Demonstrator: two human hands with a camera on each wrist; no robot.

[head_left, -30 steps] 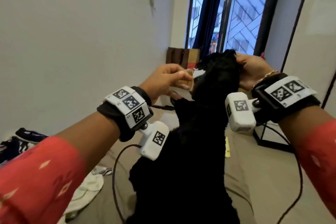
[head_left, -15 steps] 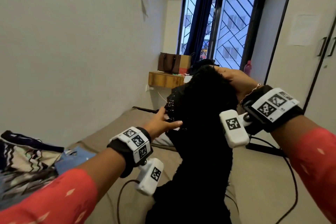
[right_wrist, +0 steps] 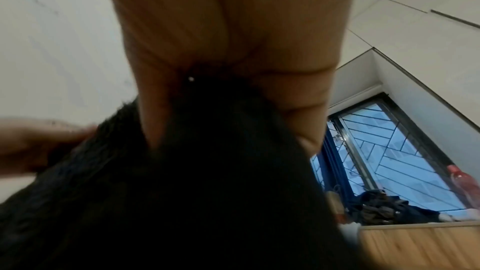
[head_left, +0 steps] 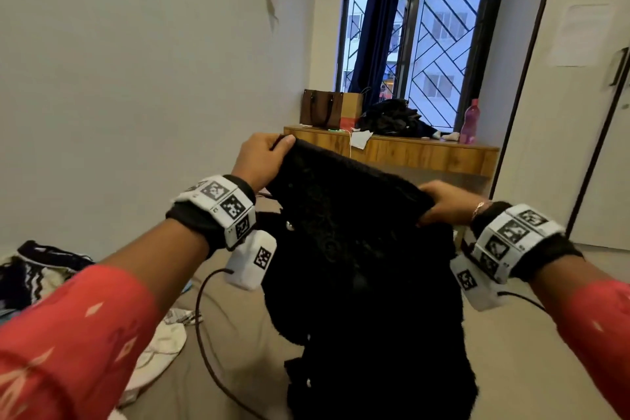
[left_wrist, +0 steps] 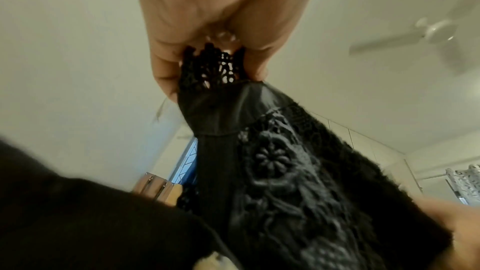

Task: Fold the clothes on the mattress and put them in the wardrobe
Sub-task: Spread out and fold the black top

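Observation:
A black lace garment [head_left: 354,249] hangs in the air over the tan mattress [head_left: 238,334], held up by its top edge. My left hand [head_left: 262,157] pinches the left corner, and in the left wrist view the lace edge [left_wrist: 213,67] sits between its thumb and fingers. My right hand [head_left: 443,201] grips the right corner, lower than the left; the dark cloth [right_wrist: 207,171] fills the right wrist view below that hand [right_wrist: 228,59]. The garment's lower part drapes down to the mattress. A wardrobe door [head_left: 586,112] stands at the right.
Patterned black-and-white clothes [head_left: 37,269] and a white cloth [head_left: 163,348] lie on the mattress at left. A wooden shelf [head_left: 402,153] under the window holds a brown bag [head_left: 320,107], dark clothes [head_left: 392,119] and a pink bottle [head_left: 469,121]. Cables run from both wrist cameras.
My left hand rose and took hold of the garment's left top corner. My right hand came down and outward, so the bunched garment is now stretched between both hands.

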